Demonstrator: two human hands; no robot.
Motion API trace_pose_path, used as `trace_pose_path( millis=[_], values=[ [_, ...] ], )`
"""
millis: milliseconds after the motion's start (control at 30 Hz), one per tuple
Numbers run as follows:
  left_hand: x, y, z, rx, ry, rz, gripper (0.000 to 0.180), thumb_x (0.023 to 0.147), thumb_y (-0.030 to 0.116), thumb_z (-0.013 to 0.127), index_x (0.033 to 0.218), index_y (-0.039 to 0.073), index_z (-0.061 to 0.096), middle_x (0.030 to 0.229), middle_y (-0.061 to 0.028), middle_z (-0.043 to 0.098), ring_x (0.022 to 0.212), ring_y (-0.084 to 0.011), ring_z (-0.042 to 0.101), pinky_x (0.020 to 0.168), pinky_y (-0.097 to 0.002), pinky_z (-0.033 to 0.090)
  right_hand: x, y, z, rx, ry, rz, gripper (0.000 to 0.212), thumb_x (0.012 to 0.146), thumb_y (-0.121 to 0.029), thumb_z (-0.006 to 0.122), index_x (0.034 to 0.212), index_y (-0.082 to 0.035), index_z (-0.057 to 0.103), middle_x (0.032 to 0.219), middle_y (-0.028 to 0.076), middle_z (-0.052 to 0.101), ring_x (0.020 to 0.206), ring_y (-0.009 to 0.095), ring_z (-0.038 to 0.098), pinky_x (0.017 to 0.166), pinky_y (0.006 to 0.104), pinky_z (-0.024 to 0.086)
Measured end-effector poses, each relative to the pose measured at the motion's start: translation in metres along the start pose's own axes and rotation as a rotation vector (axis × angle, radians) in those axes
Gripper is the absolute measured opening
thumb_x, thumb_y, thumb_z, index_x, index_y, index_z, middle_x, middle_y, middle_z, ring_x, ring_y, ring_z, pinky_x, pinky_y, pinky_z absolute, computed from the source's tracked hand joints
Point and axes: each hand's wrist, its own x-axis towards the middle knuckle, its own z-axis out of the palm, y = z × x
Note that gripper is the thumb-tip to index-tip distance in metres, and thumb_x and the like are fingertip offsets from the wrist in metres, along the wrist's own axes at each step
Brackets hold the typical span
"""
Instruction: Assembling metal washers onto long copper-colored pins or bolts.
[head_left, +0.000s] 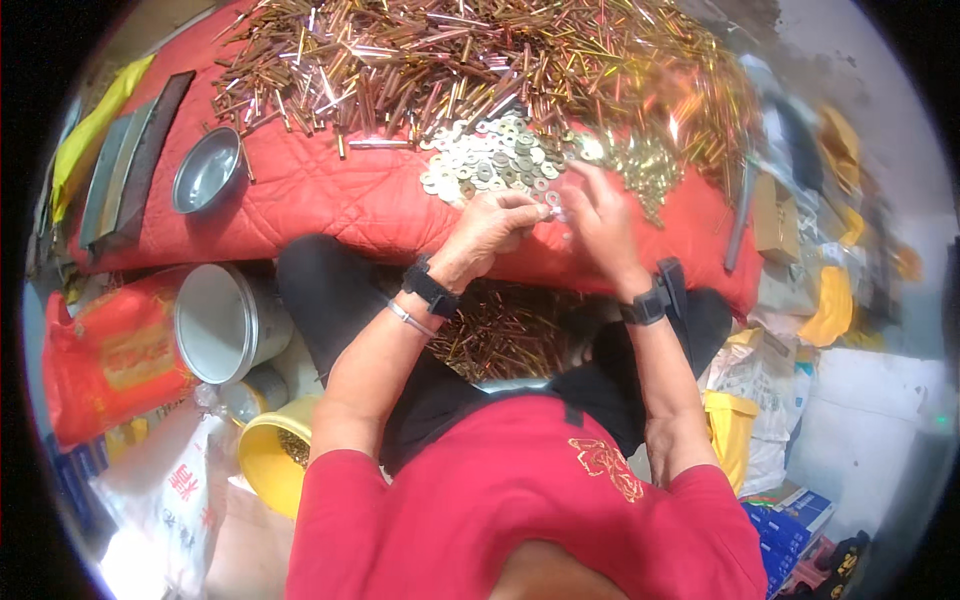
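My left hand [492, 232] is at the near edge of the red quilted cloth [340, 205], thumb and forefinger pinched together. A small pale piece shows at its fingertips, too small to name. Just right of it, my right hand [603, 222] is smeared by motion, so its grip cannot be read. Beyond the hands lies a heap of flat round washers [495, 160], silvery and dull brass. To its right are small shiny gold-coloured pieces [645, 172]. A large heap of thin coppery metal tubes or rods [440, 65] covers the far part of the cloth.
A metal bowl [208, 172] sits on the cloth's left, near dark flat boards [135, 165]. Lower left are a white bucket [215, 322], a yellow bucket [272, 455] and a red sack [120, 360]. More rods [505, 335] lie between my legs. A cardboard box [776, 218] is at right.
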Motion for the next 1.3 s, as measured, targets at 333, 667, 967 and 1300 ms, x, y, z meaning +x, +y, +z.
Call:
trace_pose_path(
  millis=[333, 667, 967, 1300],
  values=[
    [0.001, -0.001, 0.005, 0.069, 0.038, 0.021, 0.014, 0.086, 0.022, 0.067, 0.085, 0.007, 0.066, 0.062, 0.0090, 0.046, 0.048, -0.0004, 0.032, 0.042, -0.0187, 0.020, -0.002, 0.003, -0.014, 0.171, -0.134, 0.235, 0.029, 0.094, -0.017, 0.051, 0.120, -0.004, 0.055, 0.093, 0.014, 0.064, 0.083, 0.022, 0.062, 0.073, 0.0316, 0.049],
    [-0.009, 0.013, 0.012, 0.849, -0.191, 0.523, 0.016, 0.086, 0.015, 0.064, 0.085, 0.000, 0.067, 0.071, -0.0049, 0.059, 0.070, -0.0138, 0.056, 0.064, -0.0279, 0.045, 0.003, 0.018, -0.022, 0.252, -0.280, 0.357, 0.024, 0.093, -0.017, 0.050, 0.109, -0.002, 0.061, 0.096, 0.015, 0.066, 0.083, 0.025, 0.063, 0.076, 0.0305, 0.049],
    [0.118, 0.039, 0.021, 1.209, 0.608, 0.592, 0.040, 0.077, 0.036, 0.070, 0.083, -0.002, 0.063, 0.074, -0.0217, 0.065, 0.071, -0.0362, 0.064, 0.064, -0.0432, 0.050, 0.071, 0.096, -0.001, -0.400, 0.299, 0.008, 0.024, 0.080, -0.018, 0.067, 0.095, -0.001, 0.058, 0.092, 0.018, 0.060, 0.083, 0.038, 0.060, 0.073, 0.0433, 0.049],
    [0.140, 0.046, 0.018, 1.557, 0.725, 0.557, 0.022, 0.072, 0.023, 0.066, 0.084, 0.004, 0.067, 0.095, -0.0188, 0.060, 0.084, -0.0356, 0.064, 0.071, -0.0464, 0.051, 0.060, 0.076, -0.030, -0.251, 0.363, 0.034, 0.012, 0.077, -0.008, 0.060, 0.084, 0.001, 0.054, 0.077, 0.019, 0.060, 0.072, 0.034, 0.061, 0.066, 0.0410, 0.048]
  ],
)
